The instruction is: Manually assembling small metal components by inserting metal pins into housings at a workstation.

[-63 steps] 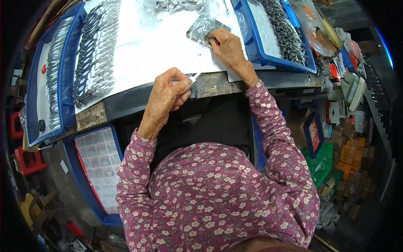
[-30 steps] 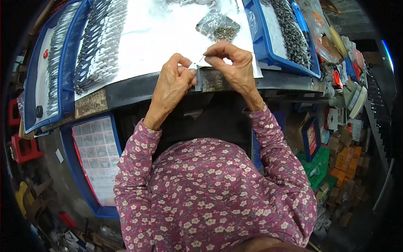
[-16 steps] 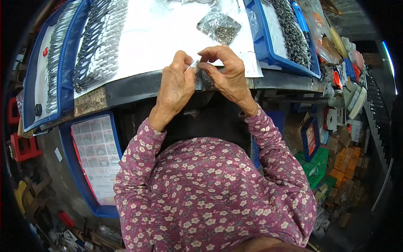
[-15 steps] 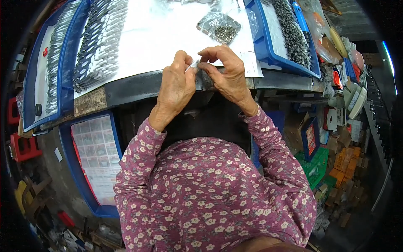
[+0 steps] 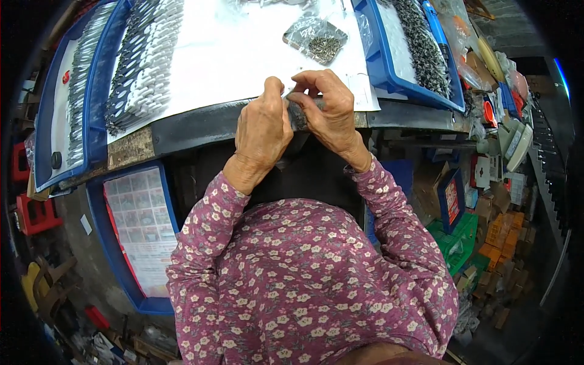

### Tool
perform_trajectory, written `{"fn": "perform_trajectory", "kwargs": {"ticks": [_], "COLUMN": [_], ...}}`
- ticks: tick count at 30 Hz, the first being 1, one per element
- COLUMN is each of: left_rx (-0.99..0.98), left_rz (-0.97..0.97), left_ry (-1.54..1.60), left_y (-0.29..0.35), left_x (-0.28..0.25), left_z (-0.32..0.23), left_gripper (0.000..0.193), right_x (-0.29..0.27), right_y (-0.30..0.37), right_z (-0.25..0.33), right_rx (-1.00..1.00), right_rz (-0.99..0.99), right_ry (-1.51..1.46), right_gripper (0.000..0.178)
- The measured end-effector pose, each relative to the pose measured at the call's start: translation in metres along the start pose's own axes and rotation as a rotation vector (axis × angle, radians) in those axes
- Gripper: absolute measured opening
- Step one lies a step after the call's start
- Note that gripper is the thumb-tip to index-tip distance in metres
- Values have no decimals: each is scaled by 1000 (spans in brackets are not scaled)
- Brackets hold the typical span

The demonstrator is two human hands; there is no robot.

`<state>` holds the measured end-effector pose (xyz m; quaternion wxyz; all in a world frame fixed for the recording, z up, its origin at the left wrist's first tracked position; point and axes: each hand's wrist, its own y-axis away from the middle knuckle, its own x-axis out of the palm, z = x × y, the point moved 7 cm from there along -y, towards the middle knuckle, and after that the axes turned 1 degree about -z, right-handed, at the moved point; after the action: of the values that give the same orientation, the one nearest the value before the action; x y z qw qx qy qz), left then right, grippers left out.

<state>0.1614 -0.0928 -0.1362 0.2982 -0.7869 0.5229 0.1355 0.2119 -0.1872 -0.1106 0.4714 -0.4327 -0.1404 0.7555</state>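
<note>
Just over the front edge of the workbench (image 5: 207, 125), my two hands meet at the fingertips. My left hand (image 5: 261, 131) is closed, its thumb and fingers pinching a small whitish piece (image 5: 288, 93) that is mostly hidden. Opposite it, my right hand (image 5: 334, 112) curls thumb and forefinger together against the same spot. What the right fingertips grip is too small to make out. Beyond the hands, a shallow dark square dish (image 5: 300, 47) lined with clear plastic holds a heap of small metal parts (image 5: 325, 48), which look like screws, on white paper (image 5: 228, 58).
Rows of white and black parts (image 5: 141, 79) stand at left beside a blue tray (image 5: 92, 131) of similar slim pieces. Another blue tray (image 5: 395, 82) with dark-tipped parts sits at right. Below the bench hangs a blue-framed sheet (image 5: 143, 237). Crates and boxes (image 5: 499, 240) crowd the right floor.
My left hand has turned more upright and shifted slightly right, covering more of the whitish piece. My right hand stays almost in place, its fingertips slightly lower.
</note>
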Motion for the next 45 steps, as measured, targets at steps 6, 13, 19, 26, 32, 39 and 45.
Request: {"fn": "perform_trajectory", "kwargs": {"ticks": [6,13,19,26,32,39,45], "left_rx": [51,-206,-390,-518,-581,-639,-631], "left_rz": [-8,149,284,331,333,345,374], "left_ry": [84,451,727,894,929,1003,1096], "left_y": [-2,2,8,13,16,19,19], "left_x": [-7,-5,0,3,5,8,12], "left_z": [-7,5,12,16,18,19,14], "left_gripper": [12,6,9,17,17,20,19], "right_x": [-6,5,17,18,19,15,15], "right_y": [5,15,31,30,31,27,27], "right_z": [-17,-32,-42,-34,-36,-32,-32], "right_rx": [264,498,692,658,676,593,595], "right_rz": [-5,217,187,117,127,100,106], "right_ry": [-205,-570,-880,-777,-748,-706,-792], "right_gripper": [28,25,20,16,15,14,12]}}
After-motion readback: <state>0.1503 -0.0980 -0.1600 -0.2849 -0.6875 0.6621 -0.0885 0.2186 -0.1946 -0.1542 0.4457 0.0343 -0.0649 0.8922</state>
